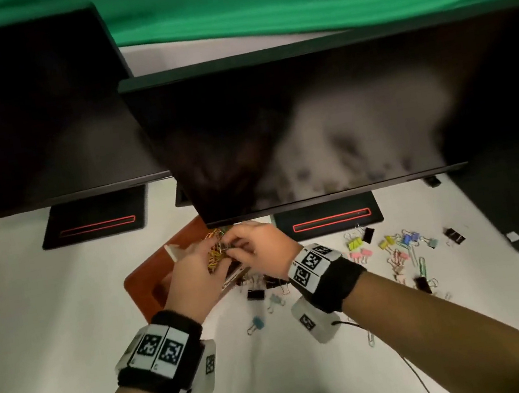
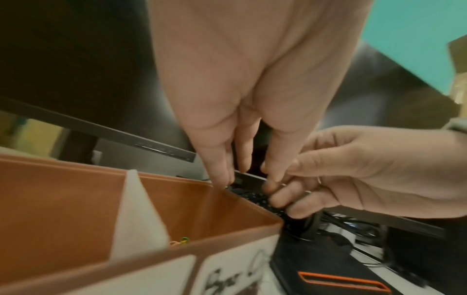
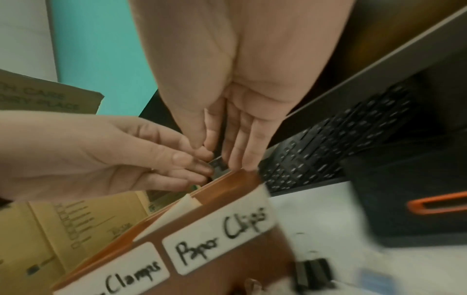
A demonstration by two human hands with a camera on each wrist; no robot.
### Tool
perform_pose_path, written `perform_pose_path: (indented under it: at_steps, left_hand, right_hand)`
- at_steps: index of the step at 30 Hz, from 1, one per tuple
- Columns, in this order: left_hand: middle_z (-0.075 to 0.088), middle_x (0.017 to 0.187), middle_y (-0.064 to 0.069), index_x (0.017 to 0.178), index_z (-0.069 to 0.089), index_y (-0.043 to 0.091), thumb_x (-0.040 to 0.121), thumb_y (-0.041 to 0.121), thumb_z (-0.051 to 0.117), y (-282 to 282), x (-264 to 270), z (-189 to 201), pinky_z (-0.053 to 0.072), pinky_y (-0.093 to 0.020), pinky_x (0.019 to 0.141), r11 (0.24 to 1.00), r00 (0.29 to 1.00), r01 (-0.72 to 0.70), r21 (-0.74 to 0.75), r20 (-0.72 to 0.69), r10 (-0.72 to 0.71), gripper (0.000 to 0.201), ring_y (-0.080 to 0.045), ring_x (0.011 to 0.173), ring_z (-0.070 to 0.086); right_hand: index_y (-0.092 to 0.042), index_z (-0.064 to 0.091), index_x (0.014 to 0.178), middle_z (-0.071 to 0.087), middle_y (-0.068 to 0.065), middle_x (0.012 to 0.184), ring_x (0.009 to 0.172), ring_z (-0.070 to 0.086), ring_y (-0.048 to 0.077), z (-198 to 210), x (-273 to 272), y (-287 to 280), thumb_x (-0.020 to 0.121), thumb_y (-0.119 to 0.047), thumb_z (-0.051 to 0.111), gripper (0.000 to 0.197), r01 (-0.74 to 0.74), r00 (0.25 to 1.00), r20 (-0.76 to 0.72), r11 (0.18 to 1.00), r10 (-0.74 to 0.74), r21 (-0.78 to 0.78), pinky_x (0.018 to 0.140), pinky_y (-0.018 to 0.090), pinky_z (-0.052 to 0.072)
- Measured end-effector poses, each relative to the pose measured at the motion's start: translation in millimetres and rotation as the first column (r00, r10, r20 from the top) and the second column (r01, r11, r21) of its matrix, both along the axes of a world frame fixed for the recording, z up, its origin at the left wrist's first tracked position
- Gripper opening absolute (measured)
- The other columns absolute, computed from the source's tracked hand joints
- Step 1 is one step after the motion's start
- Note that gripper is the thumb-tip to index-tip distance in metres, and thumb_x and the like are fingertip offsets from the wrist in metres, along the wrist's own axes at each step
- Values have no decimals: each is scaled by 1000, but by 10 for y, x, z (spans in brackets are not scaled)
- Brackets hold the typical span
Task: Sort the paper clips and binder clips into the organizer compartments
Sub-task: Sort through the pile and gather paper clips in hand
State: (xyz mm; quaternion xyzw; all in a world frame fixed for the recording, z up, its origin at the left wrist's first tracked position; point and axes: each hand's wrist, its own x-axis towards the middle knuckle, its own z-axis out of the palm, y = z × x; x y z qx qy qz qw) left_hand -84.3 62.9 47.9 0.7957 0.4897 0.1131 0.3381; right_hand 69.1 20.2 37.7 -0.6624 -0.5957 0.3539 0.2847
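Head view shows your left hand (image 1: 194,267) and right hand (image 1: 256,247) meeting over the brown organizer (image 1: 144,282), which sits on the white table (image 1: 65,312) just in front of the lower edge of a dark monitor (image 1: 307,120). A heap of coloured paper clips (image 1: 216,252) lies in the organizer right under your fingertips. The fingertips of both hands are drawn together, pinching something small and dark between them; the pictures are too blurred for me to tell what it is.

From the left wrist, your fingers (image 2: 220,159) point down at the organizer's far corner, and your right hand's curled fingers (image 2: 285,199) press in against them. A white divider (image 2: 136,209) splits the organizer, with a few clips low beside it.

From the right wrist, the organizer's front carries two white labels: "Paper Clips" (image 3: 220,237) and one ending in "Clamps" (image 3: 131,275).

To the right of your hands, loose binder clips (image 1: 395,246) in black, yellow, pink and blue lie scattered on the table, mixed with a few paper clips. More black binder clips (image 1: 255,295) lie just beside the organizer.
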Motion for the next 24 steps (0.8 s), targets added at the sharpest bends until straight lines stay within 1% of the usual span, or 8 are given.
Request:
perform_pose_path:
  at_steps: [3,6,8,11,13,16,20,24]
  left_hand:
    - [59,117,3,120,56,21,86,22,62,-207,208,29,50,-30,93,995,993,87,-44,86,-83,34,-10,104,58]
    - [64,103,4,110,60,22,86,22,62,-464,559,14,53,-22,79,975,969,206,-77,152,-193,25,-3,91,60]
    - [64,97,7,106,60,21,85,24,62,-638,841,-54,51,-15,73,958,960,258,-125,147,-239,21,-1,85,60]
    - [63,95,6,103,61,22,85,27,62,-892,1314,-257,52,-21,74,935,952,300,-186,114,-283,19,-2,80,60]
    - [63,95,4,103,60,23,85,27,60,-1050,1647,-393,52,-24,74,921,943,333,-204,78,-323,18,-6,80,60]
    - [65,96,0,102,62,19,85,26,60,-1209,2097,-597,51,-24,76,915,940,338,-221,30,-340,18,-11,82,61]
    - [66,95,-2,94,64,18,86,30,58,-1292,2519,-832,53,-32,79,925,937,308,-223,-99,-336,16,-17,84,62]
    - [65,91,-2,89,67,14,84,36,63,-1365,2750,-958,53,-31,75,940,923,288,-182,-210,-323,22,-18,82,61]
  right_hand:
    - [-15,66,103,64,4,101,82,64,14,31,490,-472,87,-21,63,17,12,997,77,1000,-11,-10,79,25,52]
    - [-18,66,104,63,0,95,73,59,13,-66,1100,-989,87,-23,64,18,143,968,223,984,-115,-111,77,30,52]
    - [-19,64,107,64,0,98,77,57,13,-156,1503,-1322,87,-25,64,21,265,932,308,940,-192,-216,81,30,51]
    - [-19,63,109,65,3,108,95,61,18,-288,1984,-1732,88,-26,62,23,360,902,361,873,-236,-328,87,27,47]
    - [-17,63,109,64,5,111,98,60,21,-356,2191,-1906,89,-31,60,24,366,902,367,853,-226,-373,91,32,48]
    - [-15,60,114,62,8,116,101,60,22,-454,2346,-2023,88,-33,60,31,362,908,360,832,-213,-421,90,28,46]
    - [-14,55,120,57,8,119,107,58,25,-605,2410,-1954,87,-53,54,50,373,905,372,807,-208,-457,91,33,47]
    - [-11,56,113,58,10,115,103,58,26,-718,2467,-1884,89,-41,57,38,344,912,369,827,-181,-444,87,34,48]
